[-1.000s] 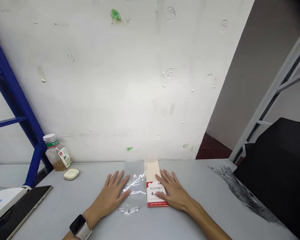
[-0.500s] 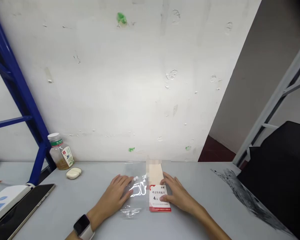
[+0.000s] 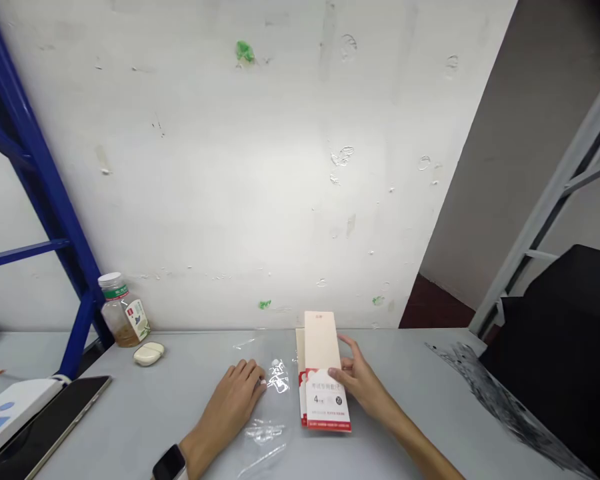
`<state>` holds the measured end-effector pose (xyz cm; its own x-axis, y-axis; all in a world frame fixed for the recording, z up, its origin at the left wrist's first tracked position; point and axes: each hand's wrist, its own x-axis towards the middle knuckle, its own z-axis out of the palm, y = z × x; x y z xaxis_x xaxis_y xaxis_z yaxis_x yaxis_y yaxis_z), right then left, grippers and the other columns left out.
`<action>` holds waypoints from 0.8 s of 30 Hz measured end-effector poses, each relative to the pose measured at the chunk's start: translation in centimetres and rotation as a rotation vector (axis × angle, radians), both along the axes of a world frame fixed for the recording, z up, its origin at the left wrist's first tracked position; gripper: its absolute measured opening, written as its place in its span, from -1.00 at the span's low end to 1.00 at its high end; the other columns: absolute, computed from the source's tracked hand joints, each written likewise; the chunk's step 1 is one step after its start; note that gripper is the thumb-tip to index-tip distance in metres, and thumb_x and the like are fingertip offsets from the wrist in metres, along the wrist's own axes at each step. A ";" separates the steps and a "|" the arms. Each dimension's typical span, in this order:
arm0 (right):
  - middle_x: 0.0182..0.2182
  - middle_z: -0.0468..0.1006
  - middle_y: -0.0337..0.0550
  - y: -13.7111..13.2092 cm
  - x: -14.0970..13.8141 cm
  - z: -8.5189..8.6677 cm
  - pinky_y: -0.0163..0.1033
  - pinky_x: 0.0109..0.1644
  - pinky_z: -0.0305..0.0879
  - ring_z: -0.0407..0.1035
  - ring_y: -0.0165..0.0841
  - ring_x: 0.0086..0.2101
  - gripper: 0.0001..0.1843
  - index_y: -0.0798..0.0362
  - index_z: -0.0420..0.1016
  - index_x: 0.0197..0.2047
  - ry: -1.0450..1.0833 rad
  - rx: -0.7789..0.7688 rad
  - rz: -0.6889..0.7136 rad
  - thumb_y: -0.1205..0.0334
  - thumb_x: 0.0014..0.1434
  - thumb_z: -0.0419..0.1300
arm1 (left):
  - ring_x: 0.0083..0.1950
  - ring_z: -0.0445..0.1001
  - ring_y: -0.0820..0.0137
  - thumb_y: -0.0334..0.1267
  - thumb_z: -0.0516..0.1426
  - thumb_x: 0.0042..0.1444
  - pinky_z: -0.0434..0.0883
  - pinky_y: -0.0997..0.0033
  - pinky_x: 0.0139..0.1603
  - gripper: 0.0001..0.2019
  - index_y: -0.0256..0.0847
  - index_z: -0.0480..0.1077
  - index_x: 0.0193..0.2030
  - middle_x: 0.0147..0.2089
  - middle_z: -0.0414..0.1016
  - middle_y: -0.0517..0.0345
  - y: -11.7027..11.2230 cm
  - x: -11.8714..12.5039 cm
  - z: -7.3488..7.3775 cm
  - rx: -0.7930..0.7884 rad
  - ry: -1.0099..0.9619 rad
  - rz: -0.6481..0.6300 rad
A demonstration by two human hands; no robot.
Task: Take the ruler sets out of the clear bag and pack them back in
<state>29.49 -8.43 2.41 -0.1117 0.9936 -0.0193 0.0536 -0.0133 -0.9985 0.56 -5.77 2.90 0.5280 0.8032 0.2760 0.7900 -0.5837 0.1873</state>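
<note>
Clear plastic sleeve (image 3: 269, 432) lies under the flat, open left hand (image 3: 237, 397); the right hand (image 3: 363, 385) only pinches the red-and-cream card packet (image 3: 325, 397), which may slip.

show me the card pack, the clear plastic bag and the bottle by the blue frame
card pack (image 3: 321, 347), head view, beige upper half
clear plastic bag (image 3: 266, 432), head view, crinkled near end
bottle (image 3: 121, 319), head view, glass body below the cap
</note>
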 end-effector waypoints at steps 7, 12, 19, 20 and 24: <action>-0.57 0.24 -0.44 -0.8 -1.7 -0.2 -0.25 -0.33 0.23 0.27 -0.40 -0.50 -0.45 -0.03 0.32 0.12 -0.151 0.016 0.049 0.01 0.08 0.27 | -0.26 0.42 0.28 -0.13 -0.17 0.39 0.38 0.25 -0.20 -0.71 -0.10 0.31 -0.21 -0.24 0.45 0.13 -1.3 0.6 1.4 -0.070 -0.191 -0.061; -0.61 0.24 -0.47 -1.0 -2.3 -0.1 -0.34 -0.58 0.08 0.13 -0.50 -0.65 -0.55 -0.01 0.39 -0.04 -0.171 -0.095 0.042 0.03 0.01 0.30 | -0.24 0.41 0.29 -0.12 -0.14 0.38 0.38 0.27 -0.20 -0.74 -0.10 0.31 -0.18 -0.23 0.45 0.12 -1.8 0.9 1.6 -0.108 -0.195 -0.133; -0.49 0.43 -0.39 -1.4 -2.9 -0.3 -0.36 -0.61 0.19 0.33 -0.47 -0.65 -0.45 0.00 0.28 0.09 -0.046 -0.101 0.147 0.02 0.05 0.24 | -0.24 0.41 0.30 -0.13 -0.17 0.40 0.35 0.30 -0.21 -0.71 -0.11 0.32 -0.19 -0.21 0.46 0.12 -1.8 1.2 1.1 -0.165 -0.108 -0.215; -0.48 0.44 -0.38 -1.5 -3.0 -0.3 -0.36 -0.60 0.19 0.34 -0.46 -0.64 -0.45 0.00 0.30 0.08 -0.037 -0.107 0.153 0.04 0.04 0.25 | -0.23 0.41 0.29 -0.14 -0.17 0.40 0.35 0.30 -0.21 -0.71 -0.11 0.32 -0.18 -0.21 0.46 0.12 -1.8 1.2 1.0 -0.160 -0.107 -0.212; -0.44 0.49 -0.34 -1.8 -3.8 -0.3 -0.29 -0.34 0.36 0.41 -0.39 -0.44 -0.48 -0.01 0.37 0.05 -0.018 -0.085 0.156 0.14 -0.01 0.31 | -0.27 0.41 0.30 -0.18 -0.15 0.40 0.34 0.31 -0.24 -0.72 -0.13 0.32 -0.22 -0.23 0.47 0.12 -1.7 1.4 0.8 -0.117 -0.078 -0.203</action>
